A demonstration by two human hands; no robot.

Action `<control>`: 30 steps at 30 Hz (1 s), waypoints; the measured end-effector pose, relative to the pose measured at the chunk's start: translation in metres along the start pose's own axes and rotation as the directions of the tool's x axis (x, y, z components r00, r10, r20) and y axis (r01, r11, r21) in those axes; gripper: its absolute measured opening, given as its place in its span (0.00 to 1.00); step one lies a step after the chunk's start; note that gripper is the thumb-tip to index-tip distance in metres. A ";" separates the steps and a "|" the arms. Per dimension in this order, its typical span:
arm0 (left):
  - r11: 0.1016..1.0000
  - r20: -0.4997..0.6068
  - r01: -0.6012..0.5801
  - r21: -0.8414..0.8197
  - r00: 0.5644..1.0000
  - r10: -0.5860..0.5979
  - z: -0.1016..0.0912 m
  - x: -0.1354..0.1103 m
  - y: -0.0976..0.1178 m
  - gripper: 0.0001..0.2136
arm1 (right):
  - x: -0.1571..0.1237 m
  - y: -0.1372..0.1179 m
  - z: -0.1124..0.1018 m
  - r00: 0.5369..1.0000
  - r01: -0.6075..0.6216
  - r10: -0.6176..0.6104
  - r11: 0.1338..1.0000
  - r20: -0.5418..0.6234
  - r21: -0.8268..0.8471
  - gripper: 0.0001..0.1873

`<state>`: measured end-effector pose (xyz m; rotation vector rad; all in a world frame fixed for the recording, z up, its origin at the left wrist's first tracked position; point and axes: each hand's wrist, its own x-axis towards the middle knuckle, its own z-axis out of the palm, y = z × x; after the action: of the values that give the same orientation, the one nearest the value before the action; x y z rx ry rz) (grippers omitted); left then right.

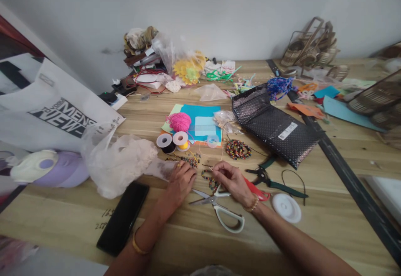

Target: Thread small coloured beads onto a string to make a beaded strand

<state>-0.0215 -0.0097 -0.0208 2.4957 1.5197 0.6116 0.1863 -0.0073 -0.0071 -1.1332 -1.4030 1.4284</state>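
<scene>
Lays the left hand (pixel 182 179) palm down on the wooden table (pixel 184 251), fingers bent and close together, tips just beside the loose beads (pixel 192 161); cannot tell whether pinching anything underneath. Presses thumb and forefinger of the right hand (pixel 230 180) together at the tips, beside a beaded strand (pixel 213 183); cannot tell, at this size, whether gripping its cord. Has the beaded strand on the table between both hands, partly hidden by the right fingers. Wears a bangle (pixel 138 244) on the left wrist and a bracelet (pixel 252 205) on the right.

Shows scissors (pixel 213 200) on the near side, blades parted and pointing left, and a coil of beads (pixel 238 149) farther off to the right. Has pliers (pixel 265 176) and a white disc (pixel 286 208) right of the right hand, with a black padded envelope (pixel 275 121) beyond. On the far side, has a black spool (pixel 166 143) next to a yellow spool (pixel 181 141), just nearer than a pink yarn ball (pixel 179 122). Has a dark phone (pixel 123 219) left of the left forearm, near a plastic bag (pixel 122 159).
</scene>
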 end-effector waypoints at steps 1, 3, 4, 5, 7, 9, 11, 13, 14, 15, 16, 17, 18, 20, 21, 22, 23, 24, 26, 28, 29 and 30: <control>1.000 -0.015 0.005 -0.025 1.000 -0.006 0.000 0.001 0.001 0.07 | 0.000 0.000 0.000 1.000 -0.001 0.001 1.000 -0.004 0.001 0.19; 0.992 -0.071 0.027 -0.125 0.997 -0.036 -0.003 0.003 0.003 0.07 | -0.001 0.000 0.001 1.000 0.000 0.000 1.000 -0.003 -0.001 0.19; 0.978 -0.099 0.042 -0.202 0.993 -0.063 -0.005 0.004 0.005 0.06 | -0.001 0.000 0.001 1.000 0.001 -0.001 1.000 0.004 -0.004 0.19; 0.953 -0.121 0.065 -0.295 0.987 -0.105 -0.008 0.005 0.007 0.06 | -0.002 0.000 0.002 1.000 0.003 -0.003 1.000 0.016 -0.006 0.19; 0.848 -0.087 0.141 -0.511 0.973 -0.215 -0.014 0.006 0.010 0.05 | -0.004 -0.001 0.003 0.999 0.014 -0.013 1.000 0.052 -0.003 0.18; 0.649 0.069 0.308 -0.696 0.928 -0.367 -0.019 0.007 0.013 0.05 | -0.006 -0.002 0.004 0.996 0.040 -0.040 0.999 0.085 -0.003 0.17; 0.411 0.223 0.428 -0.805 0.860 -0.460 -0.021 0.008 0.016 0.07 | -0.008 -0.004 0.006 0.992 0.075 -0.073 0.997 0.106 -0.015 0.16; 0.204 0.327 0.466 -0.861 0.814 -0.481 -0.020 0.009 0.017 0.10 | -0.010 -0.006 0.009 0.989 0.102 -0.099 0.995 0.110 -0.022 0.16; 0.124 0.363 0.469 -0.875 0.802 -0.474 -0.019 0.010 0.018 0.11 | -0.011 -0.007 0.010 0.989 0.106 -0.104 0.994 0.110 -0.017 0.17; 0.064 0.393 0.471 -0.880 0.797 -0.458 -0.018 0.010 0.019 0.12 | -0.011 -0.008 0.011 0.988 0.106 -0.104 0.994 0.110 -0.009 0.17; 0.023 0.418 0.476 -0.879 0.794 -0.442 -0.017 0.011 0.019 0.13 | -0.012 -0.009 0.011 0.989 0.104 -0.103 0.995 0.110 0.001 0.17; 0.001 0.435 0.482 -0.876 0.792 -0.429 -0.017 0.011 0.020 0.13 | -0.012 -0.010 0.012 0.989 0.101 -0.101 0.995 0.110 0.007 0.17; -0.005 0.446 0.490 -0.872 0.789 -0.422 -0.016 0.012 0.021 0.13 | -0.012 -0.011 0.012 0.989 0.098 -0.099 0.995 0.110 0.009 0.17; -0.002 0.458 0.504 -0.864 0.784 -0.418 -0.015 0.012 0.023 0.13 | -0.013 -0.013 0.013 0.989 0.100 -0.100 0.995 0.110 0.007 0.16; 0.000 0.463 0.510 -0.860 0.782 -0.416 -0.015 0.012 0.024 0.13 | -0.013 -0.013 0.013 0.989 0.102 -0.102 0.995 0.111 0.006 0.16; -0.001 0.468 0.514 -0.858 0.781 -0.414 -0.015 0.012 0.025 0.13 | -0.013 -0.013 0.013 0.988 0.102 -0.103 0.995 0.114 0.007 0.16; -0.001 0.470 0.515 -0.857 0.781 -0.412 -0.015 0.012 0.025 0.13 | -0.013 -0.013 0.013 0.988 0.102 -0.102 0.995 0.118 0.009 0.16; 0.001 0.471 0.517 -0.856 0.782 -0.409 -0.016 0.012 0.025 0.13 | -0.012 -0.013 0.013 0.987 0.101 -0.101 0.995 0.123 0.011 0.15; 0.022 0.464 0.516 -0.856 0.787 -0.405 -0.016 0.012 0.025 0.13 | -0.012 -0.012 0.013 0.986 0.101 -0.101 0.995 0.129 0.011 0.15; 0.052 0.457 0.520 -0.853 0.791 -0.406 -0.016 0.012 0.024 0.13 | -0.012 -0.011 0.013 0.986 0.106 -0.105 0.994 0.127 0.002 0.16; 0.065 0.455 0.522 -0.850 0.793 -0.406 -0.016 0.012 0.023 0.13 | -0.012 -0.011 0.013 0.986 0.109 -0.107 0.994 0.125 -0.004 0.16; 0.075 0.452 0.522 -0.850 0.794 -0.406 -0.016 0.012 0.023 0.12 | -0.012 -0.011 0.012 0.986 0.111 -0.109 0.994 0.124 -0.010 0.16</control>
<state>-0.0046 -0.0109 0.0043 0.9365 1.1575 0.8860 0.1770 -0.0215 0.0041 -0.9755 -1.5420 1.4306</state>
